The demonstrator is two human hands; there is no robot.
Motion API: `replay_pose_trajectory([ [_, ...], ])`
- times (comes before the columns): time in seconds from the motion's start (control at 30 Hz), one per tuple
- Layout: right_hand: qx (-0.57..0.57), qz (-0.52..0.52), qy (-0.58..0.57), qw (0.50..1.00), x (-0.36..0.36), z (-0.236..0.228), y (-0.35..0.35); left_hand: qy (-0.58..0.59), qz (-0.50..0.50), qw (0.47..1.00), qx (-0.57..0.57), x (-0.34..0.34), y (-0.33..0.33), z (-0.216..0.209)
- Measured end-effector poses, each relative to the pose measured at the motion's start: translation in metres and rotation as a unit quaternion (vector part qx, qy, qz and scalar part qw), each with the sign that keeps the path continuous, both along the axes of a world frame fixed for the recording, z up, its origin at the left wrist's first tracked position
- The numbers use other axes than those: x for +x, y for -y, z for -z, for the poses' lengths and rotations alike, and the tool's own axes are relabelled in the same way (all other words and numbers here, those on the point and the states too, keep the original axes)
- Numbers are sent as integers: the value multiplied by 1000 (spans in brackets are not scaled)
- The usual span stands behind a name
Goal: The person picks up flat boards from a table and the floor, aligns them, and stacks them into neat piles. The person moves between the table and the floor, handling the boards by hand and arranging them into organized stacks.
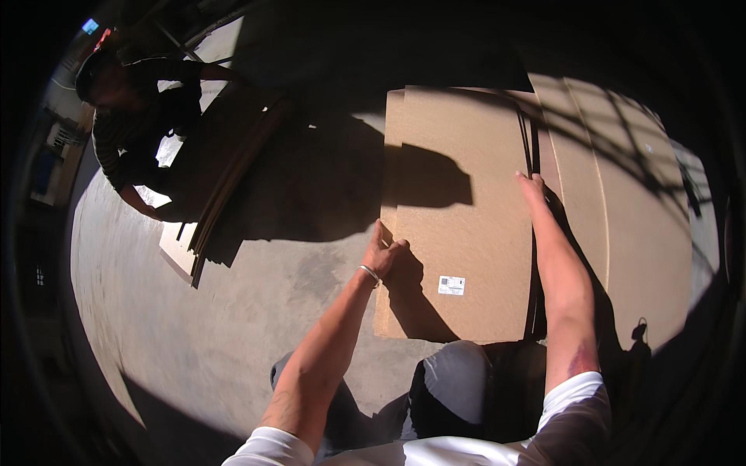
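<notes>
A large tan board [458, 147], like fibreboard, stands in front of my legs with a white printed label [451, 286] low on its face. My left hand [382, 252] is at its left edge, thumb over the face and a finger pointing up along the side. Higher up on the opposite edge, my right hand [532, 185] grips the board, its fingers partly hidden. More sheet edges show behind the board on its left and right sides, so several seem to be together.
To the right lie more large tan panels [633, 225], crossed by lattice shadows. At the far left a person [128, 116] in dark clothing bends over, both hands on a stack of boards [233, 167]. Grey concrete floor [287, 291] stretches between us, partly in deep shadow.
</notes>
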State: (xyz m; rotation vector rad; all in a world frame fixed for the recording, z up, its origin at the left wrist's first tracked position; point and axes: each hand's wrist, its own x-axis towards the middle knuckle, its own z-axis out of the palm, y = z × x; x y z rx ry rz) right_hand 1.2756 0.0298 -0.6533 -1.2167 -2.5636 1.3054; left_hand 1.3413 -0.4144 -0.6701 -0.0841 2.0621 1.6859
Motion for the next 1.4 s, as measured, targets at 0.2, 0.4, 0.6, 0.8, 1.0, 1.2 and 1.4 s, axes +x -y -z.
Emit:
replay_pose_trajectory([
  [0.2, 79, -50, 18, 995, -15, 3, 20, 18, -4, 997, 69, 1, -4, 0],
  [0.4, 48, -41, 57, 996, -24, -12, 44, 69, -8, 989, 134, 1, -4, -7],
  [0.6, 104, -59, 137, 983, 5, -22, 49, -60, -9, 998, 35, 2, -12, -3],
  [0.8, 258, -79, 77, 960, 222, -12, 93, -76, 17, 995, 56, 0, -11, 0],
  [1.0, 222, -33, 55, 973, 320, -4, 122, -116, -9, 992, 56, -3, -16, 16],
  [1.2, 222, -14, 118, 968, 317, -20, 136, -73, 29, 980, -183, -4, -20, -5],
  [1.4, 212, 24, 152, 965, 337, -22, 160, -29, 122, 927, -355, 0, -12, -48],
])
